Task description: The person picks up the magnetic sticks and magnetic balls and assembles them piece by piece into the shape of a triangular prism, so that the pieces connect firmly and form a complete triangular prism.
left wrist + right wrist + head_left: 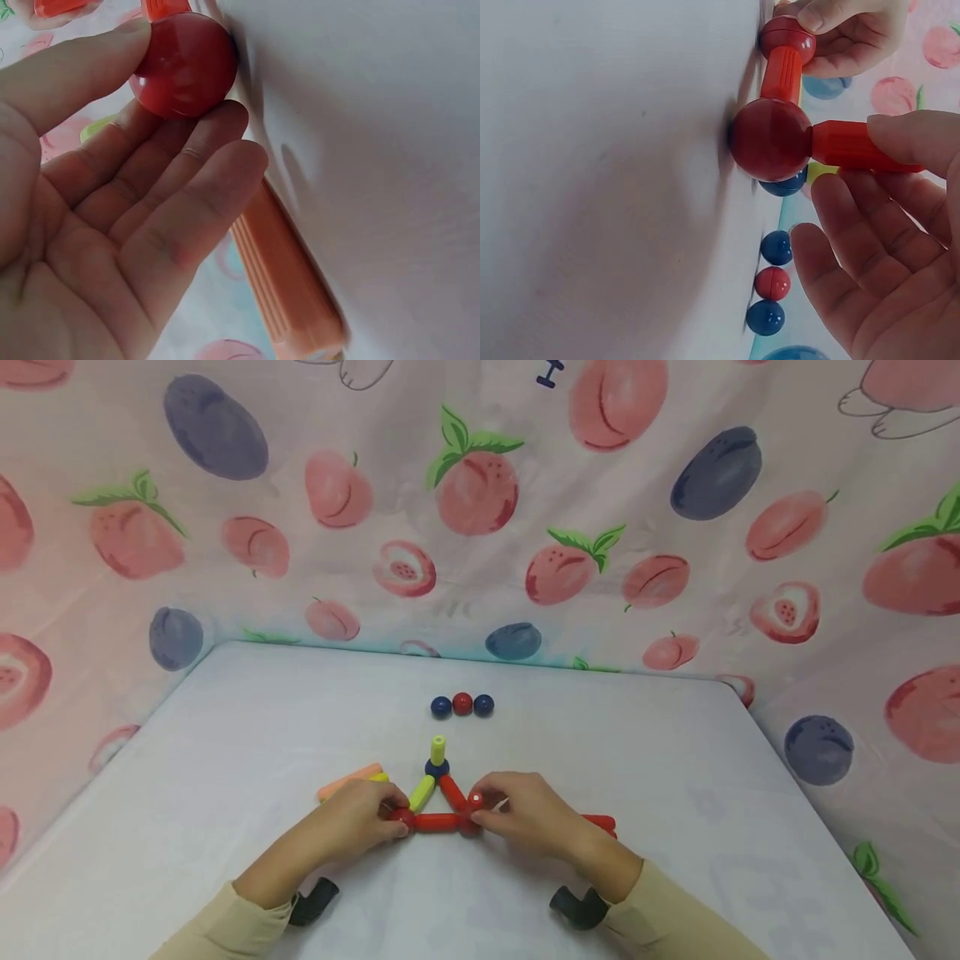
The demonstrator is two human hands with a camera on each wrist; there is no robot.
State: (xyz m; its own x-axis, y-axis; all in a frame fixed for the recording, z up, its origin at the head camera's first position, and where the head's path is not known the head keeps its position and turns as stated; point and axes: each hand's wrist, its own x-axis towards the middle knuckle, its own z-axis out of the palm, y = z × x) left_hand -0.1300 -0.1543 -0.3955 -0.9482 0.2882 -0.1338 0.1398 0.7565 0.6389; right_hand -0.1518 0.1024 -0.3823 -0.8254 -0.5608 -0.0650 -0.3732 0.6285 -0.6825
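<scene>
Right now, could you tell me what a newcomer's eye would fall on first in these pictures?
Probably the small triangle of rods and balls at the near middle of the white table, with a yellow peg standing on its top blue ball. The left hand pinches the red ball at its left corner; the right hand holds the right corner. Behind, three loose balls sit in a row.

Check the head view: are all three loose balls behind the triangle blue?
No, the middle ball of the row is red, flanked by a blue ball on the left and another blue ball on the right.
</scene>
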